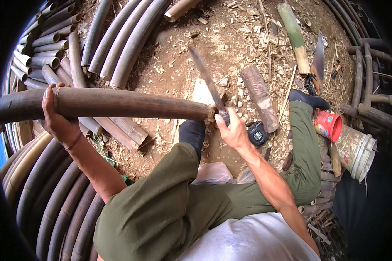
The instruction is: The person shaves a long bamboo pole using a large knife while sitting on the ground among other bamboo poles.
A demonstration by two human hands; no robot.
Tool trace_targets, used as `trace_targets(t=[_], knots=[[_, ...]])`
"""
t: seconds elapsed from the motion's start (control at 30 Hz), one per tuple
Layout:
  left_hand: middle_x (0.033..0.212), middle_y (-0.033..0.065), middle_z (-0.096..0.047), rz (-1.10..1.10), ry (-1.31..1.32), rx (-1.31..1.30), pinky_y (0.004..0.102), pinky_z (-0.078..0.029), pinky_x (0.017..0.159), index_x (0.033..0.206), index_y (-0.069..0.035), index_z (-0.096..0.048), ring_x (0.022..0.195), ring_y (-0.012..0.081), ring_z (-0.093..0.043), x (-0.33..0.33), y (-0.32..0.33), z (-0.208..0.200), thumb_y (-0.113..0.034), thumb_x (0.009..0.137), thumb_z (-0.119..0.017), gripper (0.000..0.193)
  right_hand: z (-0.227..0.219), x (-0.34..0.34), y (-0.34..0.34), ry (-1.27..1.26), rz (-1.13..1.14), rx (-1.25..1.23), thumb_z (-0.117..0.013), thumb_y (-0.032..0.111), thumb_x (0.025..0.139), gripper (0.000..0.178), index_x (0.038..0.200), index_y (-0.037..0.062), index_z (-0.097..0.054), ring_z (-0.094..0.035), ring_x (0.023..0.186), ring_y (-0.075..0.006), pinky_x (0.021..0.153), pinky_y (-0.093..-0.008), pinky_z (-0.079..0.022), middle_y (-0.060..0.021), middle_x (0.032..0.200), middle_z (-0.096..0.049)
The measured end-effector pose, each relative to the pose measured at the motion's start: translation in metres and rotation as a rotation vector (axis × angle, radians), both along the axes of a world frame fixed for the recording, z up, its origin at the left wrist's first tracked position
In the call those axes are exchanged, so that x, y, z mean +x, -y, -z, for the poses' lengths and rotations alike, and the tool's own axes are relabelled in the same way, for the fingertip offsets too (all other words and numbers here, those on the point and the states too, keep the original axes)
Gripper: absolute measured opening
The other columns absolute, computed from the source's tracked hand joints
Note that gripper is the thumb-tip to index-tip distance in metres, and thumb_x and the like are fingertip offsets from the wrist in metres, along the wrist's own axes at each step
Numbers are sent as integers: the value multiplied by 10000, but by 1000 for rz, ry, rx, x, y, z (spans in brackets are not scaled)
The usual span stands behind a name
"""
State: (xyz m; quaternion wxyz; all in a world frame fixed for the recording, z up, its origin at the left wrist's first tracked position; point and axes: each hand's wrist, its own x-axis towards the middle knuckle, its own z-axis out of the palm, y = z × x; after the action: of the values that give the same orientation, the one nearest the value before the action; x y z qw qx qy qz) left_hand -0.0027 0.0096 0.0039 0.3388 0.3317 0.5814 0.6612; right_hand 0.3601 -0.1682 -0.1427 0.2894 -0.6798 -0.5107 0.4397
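Observation:
A thick brown bamboo pole [135, 104] lies across the view from the left edge, its frayed cut end near the middle. My left hand [59, 108] is wrapped round it towards the left. In my right hand [233, 132] is the dark handle of a long-bladed knife [207, 78], blade tilted up and to the left, just beyond the pole's cut end. The blade is slightly blurred. Behind that end, a pale wood block [202, 90] is partly hidden by pole and knife. A black tape measure [258, 133] lies beside my right wrist.
A short log [260, 98] lies right of the knife. Farther right are a green bamboo piece [294, 37], a handsaw [319, 61], a red tub [329, 125] and a dirty white bucket [357, 150]. Bamboo poles [135, 39] are stacked at left. Wood chips litter the dirt ground [170, 65].

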Motion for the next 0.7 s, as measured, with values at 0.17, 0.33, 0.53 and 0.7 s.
trace_targets(t=[0.17,0.33,0.53,0.7], knots=[[983,192,-652,53,47,24,374,-500,836,1106,27,-602,901,263,-630,-5,-1,1,-258,856,-639,381,-8,-12,-6,-228,206,527,-554,247,935,289,1051,-8,-485,-618,578,-194,491,-309,-476,-113,663,-595],[1034,168,-634,54,7,0,382,-454,919,1102,36,-575,982,254,-602,7,-9,-4,-293,855,-611,413,52,19,3,217,-85,-91,-576,308,899,309,925,13,-485,-627,651,-411,562,-457,-484,-225,667,-593],[1127,177,-546,295,234,297,457,-387,1011,1245,-11,-440,1069,294,-540,-17,16,-10,-251,861,-540,464,15,3,18,42,6,45,-592,296,909,342,1054,-2,-507,-622,601,-309,563,-405,-484,-166,710,-609],[1079,156,-542,150,124,281,419,-388,982,1189,19,-464,1034,278,-518,4,34,-29,-311,859,-555,476,-14,-2,4,-15,44,18,-588,287,915,374,1094,-23,-480,-632,601,-278,543,-375,-491,-151,699,-597]])
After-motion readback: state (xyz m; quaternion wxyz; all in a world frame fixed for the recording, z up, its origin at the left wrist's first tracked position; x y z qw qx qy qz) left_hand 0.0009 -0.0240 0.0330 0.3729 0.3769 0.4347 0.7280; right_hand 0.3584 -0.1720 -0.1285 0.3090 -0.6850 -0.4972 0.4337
